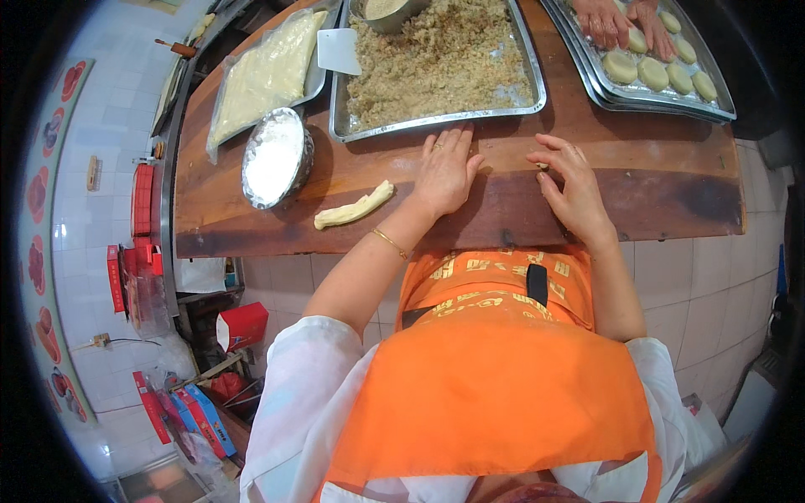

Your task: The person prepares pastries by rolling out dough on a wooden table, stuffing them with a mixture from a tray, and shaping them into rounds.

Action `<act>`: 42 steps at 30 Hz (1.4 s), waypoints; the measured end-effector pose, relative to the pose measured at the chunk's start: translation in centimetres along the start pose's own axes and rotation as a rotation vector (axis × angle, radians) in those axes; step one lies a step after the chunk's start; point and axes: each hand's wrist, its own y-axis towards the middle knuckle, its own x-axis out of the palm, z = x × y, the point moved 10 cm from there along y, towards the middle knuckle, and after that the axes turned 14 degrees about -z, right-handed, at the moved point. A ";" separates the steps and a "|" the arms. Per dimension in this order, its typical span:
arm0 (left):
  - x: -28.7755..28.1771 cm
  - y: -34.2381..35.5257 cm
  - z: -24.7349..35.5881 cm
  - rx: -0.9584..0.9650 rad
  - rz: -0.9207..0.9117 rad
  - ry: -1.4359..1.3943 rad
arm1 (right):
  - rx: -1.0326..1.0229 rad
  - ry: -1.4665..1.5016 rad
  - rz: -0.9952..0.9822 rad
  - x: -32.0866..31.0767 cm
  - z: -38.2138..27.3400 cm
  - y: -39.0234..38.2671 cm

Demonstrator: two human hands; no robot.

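Note:
My left hand (444, 172) lies on the wooden tabletop (654, 193), fingers stretched out below the rim of a metal tray of crumbly beige mixture (436, 71). My right hand (570, 189) hovers to its right, fingers curved and apart; a tiny pale spot near the fingertips is too small to identify. Left of my left hand lies a strip of pale dough (354, 205). Farther left stands a metal bowl of white powder (272, 155).
At upper left are a bagged slab of pale dough (251, 92) and a white scraper (338, 52). At upper right another person's hands (608, 21) touch dough rounds on stacked trays (654, 75). Red boxes (241, 327) sit beside the table's left end.

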 end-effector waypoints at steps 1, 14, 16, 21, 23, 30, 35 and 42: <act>0.2 0.2 -0.2 -0.014 -0.004 0.004 | -0.003 0.006 0.001 0.0 0.2 0.0; 1.3 1.1 -2.2 -0.003 0.005 -0.177 | -0.035 -0.076 -0.009 -0.3 -1.1 -0.2; 0.8 0.6 -5.2 0.079 0.142 -0.588 | -0.041 -0.093 -0.009 -0.3 -1.3 -0.1; -0.1 -5.8 -1.6 -0.048 0.293 -0.336 | 0.049 -0.069 -0.076 0.9 0.1 -1.3; -0.3 -7.0 0.6 -0.124 0.297 -0.228 | 0.038 -0.058 -0.085 1.6 -0.3 -1.0; 2.8 -9.7 -6.3 -0.057 0.655 -1.168 | -0.030 -0.083 -0.157 3.5 -2.3 0.3; 0.2 -7.2 -3.7 -0.052 0.644 -1.035 | -0.004 -0.063 -0.215 4.7 -1.7 0.5; -0.2 -4.5 -1.4 -0.239 0.513 -0.377 | -0.001 -0.083 -0.202 4.1 -0.7 0.1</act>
